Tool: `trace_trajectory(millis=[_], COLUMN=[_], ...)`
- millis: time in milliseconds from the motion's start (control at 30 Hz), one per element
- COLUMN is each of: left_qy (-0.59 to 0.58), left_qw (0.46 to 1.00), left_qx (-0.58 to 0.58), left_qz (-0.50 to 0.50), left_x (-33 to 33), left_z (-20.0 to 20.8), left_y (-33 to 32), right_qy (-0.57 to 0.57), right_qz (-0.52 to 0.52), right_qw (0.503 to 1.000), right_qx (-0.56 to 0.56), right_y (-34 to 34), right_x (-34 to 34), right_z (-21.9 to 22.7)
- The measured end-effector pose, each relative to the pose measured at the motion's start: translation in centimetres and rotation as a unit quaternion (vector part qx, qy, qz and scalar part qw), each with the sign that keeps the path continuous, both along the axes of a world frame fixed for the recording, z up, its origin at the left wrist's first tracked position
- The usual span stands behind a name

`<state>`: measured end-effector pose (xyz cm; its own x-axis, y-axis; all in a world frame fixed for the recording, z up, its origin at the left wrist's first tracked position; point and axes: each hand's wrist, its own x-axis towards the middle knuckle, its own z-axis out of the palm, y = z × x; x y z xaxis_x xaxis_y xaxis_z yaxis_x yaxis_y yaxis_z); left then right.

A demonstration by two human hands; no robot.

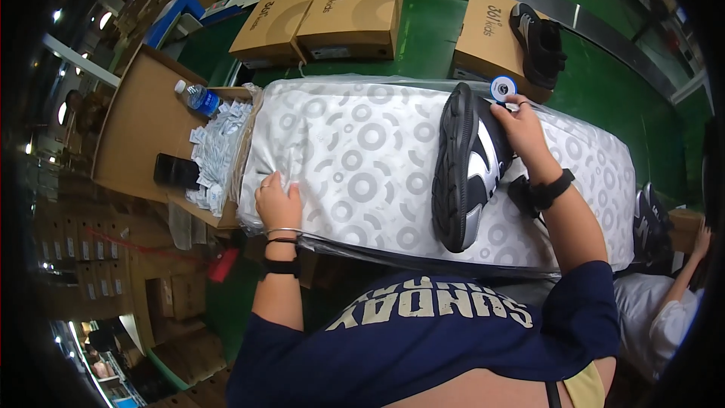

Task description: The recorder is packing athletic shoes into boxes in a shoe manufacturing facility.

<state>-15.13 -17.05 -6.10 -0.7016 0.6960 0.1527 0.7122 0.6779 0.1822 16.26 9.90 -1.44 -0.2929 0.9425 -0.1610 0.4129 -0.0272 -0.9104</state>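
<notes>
A black, white and silver sneaker lies on its side on a stack of white wrapping paper printed with grey rings. Its dark sole faces left. My right hand is closed on the end of the sneaker farther from me, beside a round blue-and-white tag. My left hand is at the left end of the stack, its fingers bent and pinching the creased top sheet of paper. Part of that grip is hidden under the hand.
An open carton at the left holds small white packets, a water bottle and a black phone. Brown shoeboxes stand beyond the stack, and a black shoe lies on the right one. Another person's arm shows at right.
</notes>
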Motion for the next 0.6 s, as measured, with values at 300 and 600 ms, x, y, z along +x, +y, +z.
trace_trajectory(millis=[300, 600], left_qy=[-0.092, -0.182], left_qw=[0.832, 0.651], left_qx=[-0.129, -0.122], left_qz=[-0.532, -0.726], left_x=[16.3, 20.7], left_z=[19.0, 14.6], left_y=[13.3, 20.6], right_qy=[0.116, 0.066], right_qz=[0.297, -0.119], right_qw=[0.944, 0.968], right_qx=[-0.088, -0.211], right_y=[-3.4, -1.7], right_x=[-4.6, 14.3], right_z=[13.5, 2.6])
